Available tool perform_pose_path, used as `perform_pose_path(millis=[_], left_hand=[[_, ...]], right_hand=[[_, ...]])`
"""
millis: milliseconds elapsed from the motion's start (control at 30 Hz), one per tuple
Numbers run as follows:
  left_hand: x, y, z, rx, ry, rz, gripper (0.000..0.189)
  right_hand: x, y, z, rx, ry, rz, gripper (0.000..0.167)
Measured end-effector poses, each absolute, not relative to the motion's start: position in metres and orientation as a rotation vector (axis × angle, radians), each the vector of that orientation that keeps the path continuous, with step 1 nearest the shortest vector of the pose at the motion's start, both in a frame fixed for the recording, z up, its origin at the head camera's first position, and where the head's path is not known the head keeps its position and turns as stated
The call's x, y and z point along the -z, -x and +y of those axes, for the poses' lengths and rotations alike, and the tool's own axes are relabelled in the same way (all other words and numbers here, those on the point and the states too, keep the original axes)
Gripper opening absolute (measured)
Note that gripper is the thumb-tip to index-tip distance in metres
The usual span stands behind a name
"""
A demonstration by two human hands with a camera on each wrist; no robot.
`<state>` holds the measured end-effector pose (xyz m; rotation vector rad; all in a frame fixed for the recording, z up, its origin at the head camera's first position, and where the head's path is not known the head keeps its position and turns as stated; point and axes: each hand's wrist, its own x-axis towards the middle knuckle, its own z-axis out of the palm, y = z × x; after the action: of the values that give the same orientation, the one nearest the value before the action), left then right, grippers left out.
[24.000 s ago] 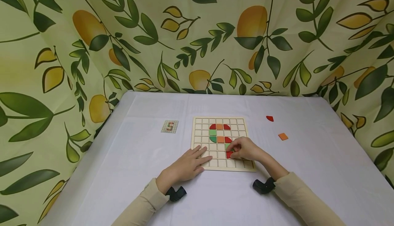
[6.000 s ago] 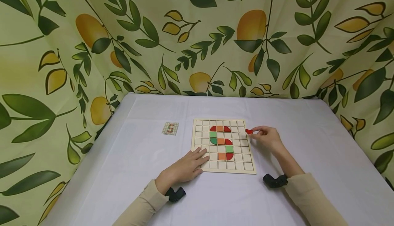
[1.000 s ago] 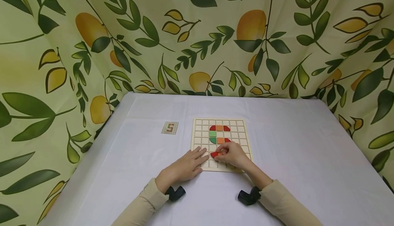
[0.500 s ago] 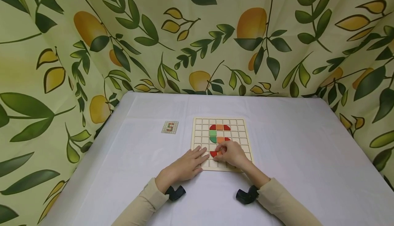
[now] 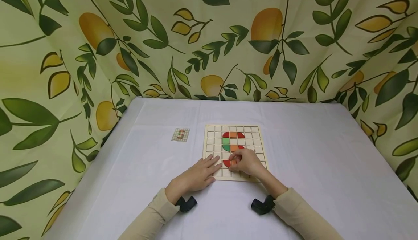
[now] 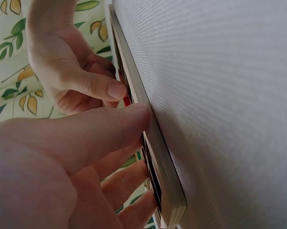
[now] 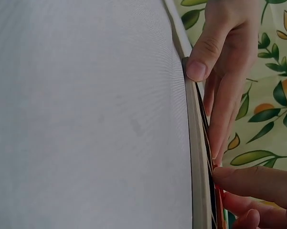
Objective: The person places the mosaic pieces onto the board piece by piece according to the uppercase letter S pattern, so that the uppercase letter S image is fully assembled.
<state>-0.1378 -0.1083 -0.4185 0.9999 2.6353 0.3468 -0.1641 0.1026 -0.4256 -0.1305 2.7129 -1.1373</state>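
A wooden grid board [image 5: 254,138] lies on the white table, with red, orange and green tiles forming a curved figure. My right hand [image 5: 247,162] bends over the lower part, thumb and fingertips pinching a red quarter-circle tile [image 5: 226,163] at the figure's lower left end. That tile looks flat in its cell, beside an orange square partly covered by my fingers. The tiles farther right are hidden under the hand. My left hand [image 5: 196,174] rests on the board's near left corner with spread fingers; in the left wrist view its thumb [image 6: 129,119] touches the board's edge.
A small card [image 5: 180,134] printed with a similar S-shaped figure on a grid lies left of the board. Black wrist devices [image 5: 262,206] sit under both wrists. A leaf-patterned curtain [image 5: 209,44] surrounds the table's far side.
The orange square and red tile once lying right of the board are now on it. My right hand carried the red tile left; over the last second it settled flat. My left hand stayed put.
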Motion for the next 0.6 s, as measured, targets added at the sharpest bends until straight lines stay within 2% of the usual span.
perform_pose_path(millis=[600], left_hand=[[0.4274,0.1379,-0.111,-0.381,-0.985,2.615,0.051]], right_hand=[[0.4296,0.1622,0.1059,1.136,0.146,2.73,0.02]])
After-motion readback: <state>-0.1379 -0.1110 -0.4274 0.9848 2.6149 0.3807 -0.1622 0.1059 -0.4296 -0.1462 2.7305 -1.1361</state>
